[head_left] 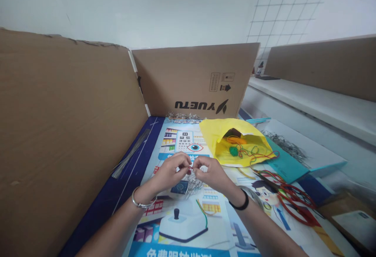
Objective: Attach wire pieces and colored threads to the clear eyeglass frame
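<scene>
Near the left corner of the yellow bag: left hand and right hand, fingertips almost meeting.
Red strand: small, left of the bag, pinched narrowly by the 2 hands.
Silvery wires: tangled just below the strand.
Scissors: red-handled, on the bag's near right side.

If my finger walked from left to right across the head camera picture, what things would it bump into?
Thin pale strips → left hand → right hand → black wristband → red-handled scissors → brown packet with a white label.
</scene>
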`<state>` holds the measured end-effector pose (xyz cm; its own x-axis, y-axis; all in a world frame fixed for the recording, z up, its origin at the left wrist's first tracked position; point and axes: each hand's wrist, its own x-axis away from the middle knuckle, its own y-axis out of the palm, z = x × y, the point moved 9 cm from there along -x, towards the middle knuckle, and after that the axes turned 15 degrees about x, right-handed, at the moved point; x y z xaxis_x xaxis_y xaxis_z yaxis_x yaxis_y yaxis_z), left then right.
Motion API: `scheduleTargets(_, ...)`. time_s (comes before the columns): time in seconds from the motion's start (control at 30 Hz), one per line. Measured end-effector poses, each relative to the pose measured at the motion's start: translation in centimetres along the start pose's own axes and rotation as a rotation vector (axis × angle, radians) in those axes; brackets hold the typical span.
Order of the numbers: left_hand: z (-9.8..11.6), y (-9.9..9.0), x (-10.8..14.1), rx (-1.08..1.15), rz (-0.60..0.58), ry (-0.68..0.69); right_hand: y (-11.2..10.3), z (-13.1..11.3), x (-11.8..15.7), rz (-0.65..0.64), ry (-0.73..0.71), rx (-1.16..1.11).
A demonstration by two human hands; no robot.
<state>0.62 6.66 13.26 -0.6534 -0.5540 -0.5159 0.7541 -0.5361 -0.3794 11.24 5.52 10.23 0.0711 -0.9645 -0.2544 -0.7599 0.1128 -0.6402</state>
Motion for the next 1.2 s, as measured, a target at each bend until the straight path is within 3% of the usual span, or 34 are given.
scheduleTargets(0.37, 0.1, 0.0, 0.0, 0.002, 0.005, 0.051, 0.6, -0.4, -0.1, -0.054, -0.066, -0.036)
scheduleTargets(0.7, 0.3, 0.3, 0.0, -0.016, -0.006, 0.065, 1.0, 0.7, -0.2, -0.042, -0.007, -0.056)
scheduleTargets(1.2, -1.0, 0.3, 0.1, 0.036, -0.069, -0.040, 0.2, 0.3, -0.2, -0.021, -0.033, -0.030)
